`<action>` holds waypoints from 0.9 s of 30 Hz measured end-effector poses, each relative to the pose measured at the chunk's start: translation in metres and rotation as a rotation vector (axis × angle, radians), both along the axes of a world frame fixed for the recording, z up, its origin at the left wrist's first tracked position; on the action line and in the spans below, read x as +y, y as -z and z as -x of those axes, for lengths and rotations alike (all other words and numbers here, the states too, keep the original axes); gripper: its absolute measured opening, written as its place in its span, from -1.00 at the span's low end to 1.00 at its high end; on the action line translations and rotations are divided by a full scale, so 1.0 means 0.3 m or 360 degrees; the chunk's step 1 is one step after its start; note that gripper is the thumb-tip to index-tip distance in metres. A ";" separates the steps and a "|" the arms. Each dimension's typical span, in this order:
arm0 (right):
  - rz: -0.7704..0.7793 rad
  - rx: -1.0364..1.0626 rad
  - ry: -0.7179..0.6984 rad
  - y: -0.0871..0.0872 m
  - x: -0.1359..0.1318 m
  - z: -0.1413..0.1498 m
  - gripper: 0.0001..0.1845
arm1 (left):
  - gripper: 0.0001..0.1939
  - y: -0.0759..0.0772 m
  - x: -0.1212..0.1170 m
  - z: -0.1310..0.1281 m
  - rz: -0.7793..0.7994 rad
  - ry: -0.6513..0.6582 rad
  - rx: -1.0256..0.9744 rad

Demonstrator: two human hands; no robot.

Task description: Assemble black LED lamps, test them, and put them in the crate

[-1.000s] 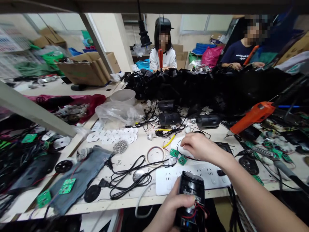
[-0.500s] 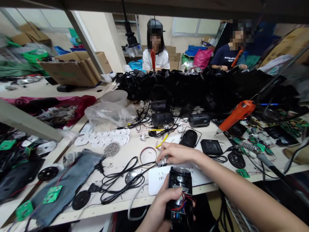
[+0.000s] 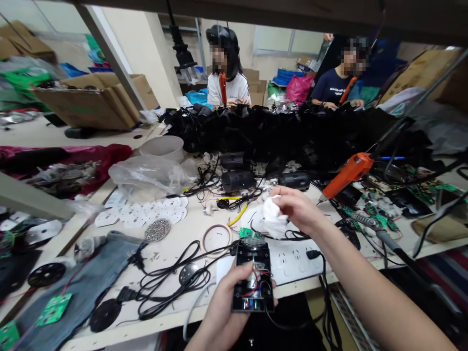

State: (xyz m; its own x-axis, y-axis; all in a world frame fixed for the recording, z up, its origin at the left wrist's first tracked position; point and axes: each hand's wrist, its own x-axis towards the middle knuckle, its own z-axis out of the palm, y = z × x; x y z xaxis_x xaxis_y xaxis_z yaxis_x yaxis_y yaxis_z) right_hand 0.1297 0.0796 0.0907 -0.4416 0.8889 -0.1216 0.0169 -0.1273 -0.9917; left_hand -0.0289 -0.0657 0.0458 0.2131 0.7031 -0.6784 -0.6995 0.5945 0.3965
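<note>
My left hand [image 3: 226, 295] is wrapped round an open black plastic housing [image 3: 253, 304], its thumb lying across the inside. Red and blue wires and a clear lens end show in that housing. My right hand [image 3: 297, 208] pinches a crumpled white cloth or tissue [image 3: 273, 220] above the bench, just beyond the housing. Below that hand lies a white power strip [image 3: 292, 258] with a black plug [image 3: 313, 254] beside its sockets. A small green circuit board [image 3: 244, 232] is just past the housing's far end.
An orange electric screwdriver [image 3: 349, 173] hangs at the right, near a soldering iron [image 3: 387, 239]. Black cables [image 3: 171, 273], a tape roll [image 3: 215, 240] and a dish of screws [image 3: 157, 229] lie at the left. Black housings [image 3: 237, 181] sit farther back. Two people [image 3: 228, 87] work opposite.
My right hand has moved up and right from the power strip and now holds the white cloth or tissue. The housing in my left hand has shifted slightly left in view.
</note>
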 end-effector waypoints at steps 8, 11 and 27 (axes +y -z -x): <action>0.0012 -0.0192 0.0057 0.038 -0.092 -0.008 -0.82 | -0.75 0.000 0.047 -0.010 0.0056 0.0073 -0.0042; -0.0297 -0.0259 0.0065 0.078 -0.110 0.008 -0.90 | -0.73 -0.005 0.044 -0.018 0.0015 0.0114 -0.0059; -0.1390 -0.0697 -0.0089 0.089 -0.216 -0.070 -0.53 | -0.46 -0.009 0.032 -0.021 -0.0143 0.0186 0.0117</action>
State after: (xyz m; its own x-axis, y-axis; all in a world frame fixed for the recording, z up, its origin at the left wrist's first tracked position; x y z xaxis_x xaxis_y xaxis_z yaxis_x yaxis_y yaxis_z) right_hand 0.1506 0.0148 0.0639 -0.5583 0.7233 0.4064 0.3897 0.6610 -0.6412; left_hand -0.0226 -0.0561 0.0485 0.2490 0.7351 -0.6306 -0.5946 0.6300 0.4996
